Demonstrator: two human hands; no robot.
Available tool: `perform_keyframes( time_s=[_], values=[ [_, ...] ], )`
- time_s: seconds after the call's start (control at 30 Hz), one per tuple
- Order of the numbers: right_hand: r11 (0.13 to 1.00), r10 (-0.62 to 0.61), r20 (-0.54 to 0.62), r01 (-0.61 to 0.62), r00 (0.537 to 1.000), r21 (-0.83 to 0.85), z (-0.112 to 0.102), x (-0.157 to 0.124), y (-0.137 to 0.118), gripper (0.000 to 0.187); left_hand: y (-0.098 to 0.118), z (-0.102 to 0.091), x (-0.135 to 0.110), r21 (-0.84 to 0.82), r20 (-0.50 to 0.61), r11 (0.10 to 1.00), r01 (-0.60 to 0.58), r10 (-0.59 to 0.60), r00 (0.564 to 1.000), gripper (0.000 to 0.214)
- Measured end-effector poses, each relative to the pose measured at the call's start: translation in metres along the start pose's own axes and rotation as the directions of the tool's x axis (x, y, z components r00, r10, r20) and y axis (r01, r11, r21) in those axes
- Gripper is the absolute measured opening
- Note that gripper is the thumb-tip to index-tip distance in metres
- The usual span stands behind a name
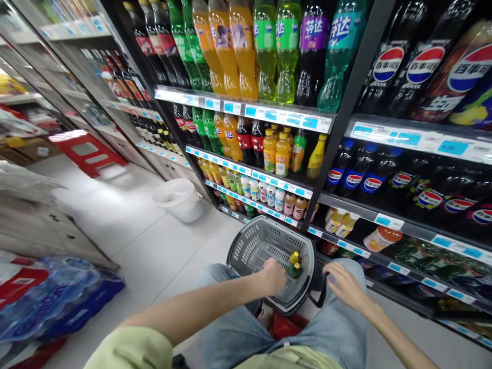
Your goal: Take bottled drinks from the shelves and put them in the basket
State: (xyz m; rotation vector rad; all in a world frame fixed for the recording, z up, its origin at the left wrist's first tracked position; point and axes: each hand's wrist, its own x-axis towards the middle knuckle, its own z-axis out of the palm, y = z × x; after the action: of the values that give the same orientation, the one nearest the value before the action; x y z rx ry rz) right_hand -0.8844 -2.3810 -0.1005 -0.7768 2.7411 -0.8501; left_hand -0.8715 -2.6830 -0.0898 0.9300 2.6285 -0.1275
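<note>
A grey plastic shopping basket (240, 241) stands on the floor between my knees, against the foot of the drinks shelf. My left hand (273, 277) is over the basket's near side. It is blurred and its fingers point down out of sight, so what it may hold is hidden. Small green bottles with yellow caps (294, 264) are in the right part of the basket. My right hand (344, 283) lies on my right knee, fingers apart, close to the basket's black handle (320, 297), with nothing in it.
Soda bottles fill the shelves ahead, including orange bottles (244, 56) above and cola bottles (351, 171) at right. A white tub (179, 200) stands on the floor left of the basket. Wrapped water packs (65, 297) lie at lower left. A red frame (88, 154) stands farther back.
</note>
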Motion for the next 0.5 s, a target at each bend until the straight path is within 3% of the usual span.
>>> perform_keyframes(
  time_s=[0.07, 0.13, 0.23, 0.3, 0.4, 0.43, 0.5],
  values=[
    [0.997, 0.063, -0.025, -0.065, 0.998, -0.053, 0.017, -0.018, 0.053, 0.025, -0.035, -0.037, 0.001, 0.087, 0.031, 0.996, -0.002, -0.001, 1.0, 0.018],
    [0.995, 0.081, -0.054, -0.083, 0.995, -0.053, 0.037, -0.032, 0.094, 0.03, -0.071, -0.085, 0.003, 0.125, -0.147, 0.991, 0.057, -0.038, 0.988, 0.028],
    [0.995, 0.098, -0.238, -0.103, 0.966, -0.006, 0.056, -0.041, 0.119, 0.036, -0.119, -0.158, 0.006, 0.141, -0.443, 0.97, 0.199, -0.118, 0.889, 0.037],
    [0.997, 0.069, -0.347, -0.076, 0.935, -0.007, 0.055, -0.039, 0.11, 0.036, -0.145, -0.198, 0.014, 0.075, -0.602, 0.941, 0.33, -0.221, 0.767, 0.042],
    [0.996, -0.089, -0.416, 0.07, 0.905, -0.06, 0.031, -0.034, 0.073, 0.034, -0.177, -0.241, 0.035, -0.092, -0.752, 0.894, 0.438, -0.351, 0.558, 0.051],
    [0.99, -0.14, -0.421, 0.115, 0.896, -0.086, 0.021, -0.033, 0.059, 0.033, -0.185, -0.252, 0.045, -0.134, -0.77, 0.883, 0.451, -0.379, 0.513, 0.053],
    [0.974, -0.219, -0.404, 0.174, 0.888, -0.146, 0.002, -0.034, 0.035, 0.034, -0.2, -0.27, 0.065, -0.186, -0.767, 0.864, 0.469, -0.425, 0.48, 0.055]
  ],
)
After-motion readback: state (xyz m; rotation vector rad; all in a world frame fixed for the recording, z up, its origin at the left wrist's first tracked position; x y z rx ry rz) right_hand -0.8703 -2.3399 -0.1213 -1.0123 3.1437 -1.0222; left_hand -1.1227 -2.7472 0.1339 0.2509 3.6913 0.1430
